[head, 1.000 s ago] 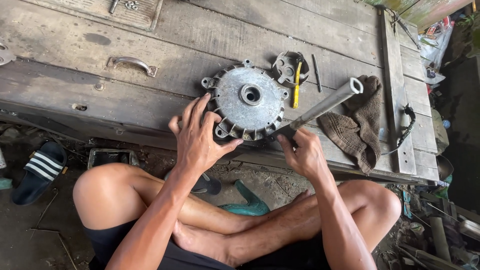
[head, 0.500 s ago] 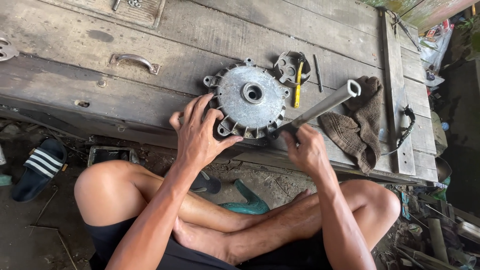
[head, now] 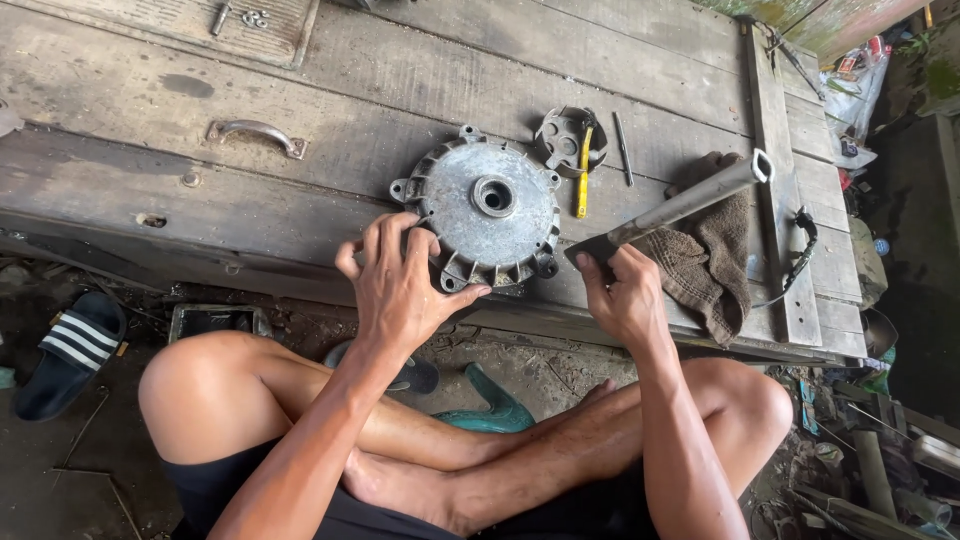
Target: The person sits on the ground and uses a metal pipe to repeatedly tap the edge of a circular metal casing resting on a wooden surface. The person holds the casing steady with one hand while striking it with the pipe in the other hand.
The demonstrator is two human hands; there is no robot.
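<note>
My left hand [head: 405, 285] presses spread fingers on the wheel hub's [head: 488, 212] near rim — my right hand [head: 622, 295] grips the metal pipe [head: 672, 212], slanting up-right, away from the hub.

the round metal hub [head: 487, 212] lies on the wooden platform [head: 300, 110], left hand [head: 400, 285] on its near edge. the metal tube [head: 680, 208] lies right of it, over the cloth [head: 705, 262]; a screwdriver [head: 583, 172] lies behind.
</note>
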